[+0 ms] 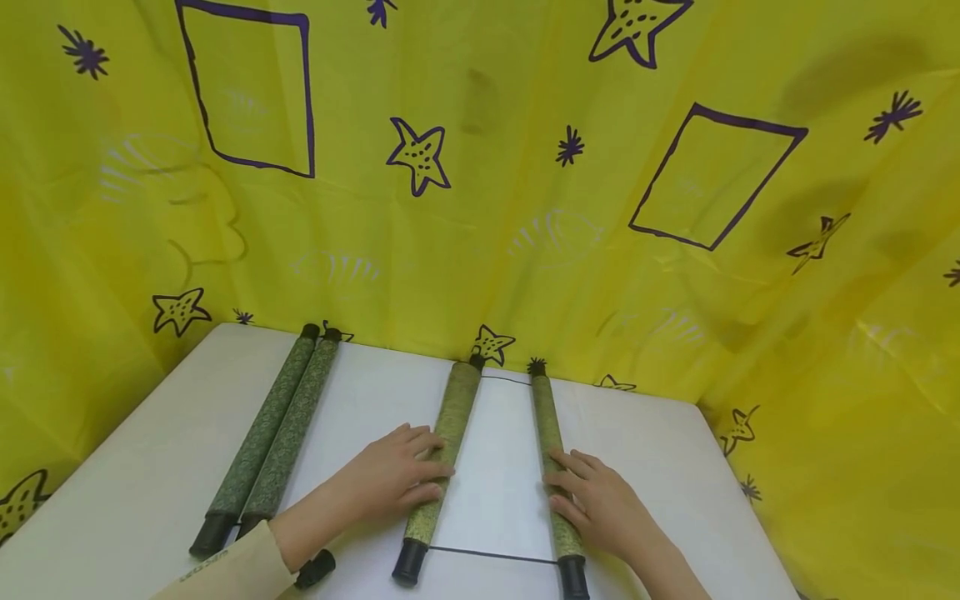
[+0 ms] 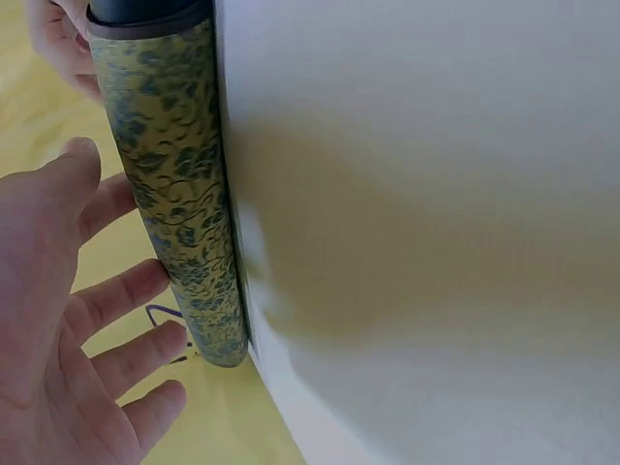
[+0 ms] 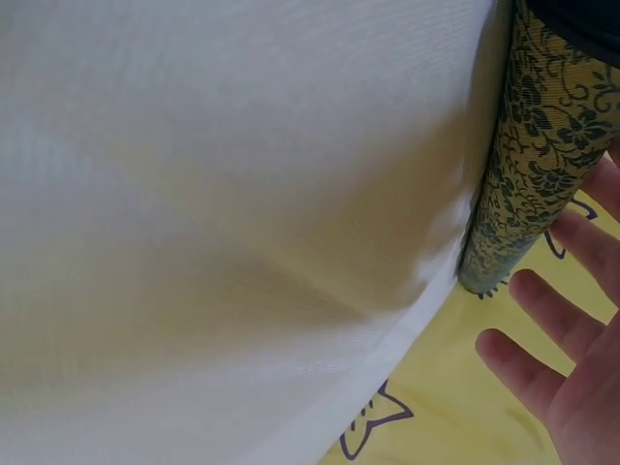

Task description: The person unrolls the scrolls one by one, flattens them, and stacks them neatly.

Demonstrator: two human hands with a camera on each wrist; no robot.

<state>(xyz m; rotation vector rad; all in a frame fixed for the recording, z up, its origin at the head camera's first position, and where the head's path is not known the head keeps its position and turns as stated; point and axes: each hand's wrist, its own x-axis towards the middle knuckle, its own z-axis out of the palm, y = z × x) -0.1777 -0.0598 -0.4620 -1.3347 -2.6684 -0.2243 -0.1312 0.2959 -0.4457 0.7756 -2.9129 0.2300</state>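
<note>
A scroll with two yellow-green rolls lies partly spread, its white sheet (image 1: 495, 467) between them. My left hand (image 1: 393, 471) rests on the left roll (image 1: 459, 400), fingers laid across it. Along the right roll (image 1: 547, 417) my right hand (image 1: 592, 496) touches the outer side with loosely spread fingers. Dark leafy vines pattern the left roll (image 2: 170, 165) in the left wrist view, where the fingertips stand right at its side. In the right wrist view the right roll (image 3: 538, 145) has the same floral cloth, with the fingers (image 3: 557, 315) spread beside it.
Two dark green patterned rolls (image 1: 270, 417) lie side by side on the white table (image 1: 360, 392), left of my left forearm. A black knob (image 1: 317, 569) pokes out from under the sleeve (image 1: 236, 568). Behind the table hangs a yellow curtain (image 1: 480, 275) with drawn stars.
</note>
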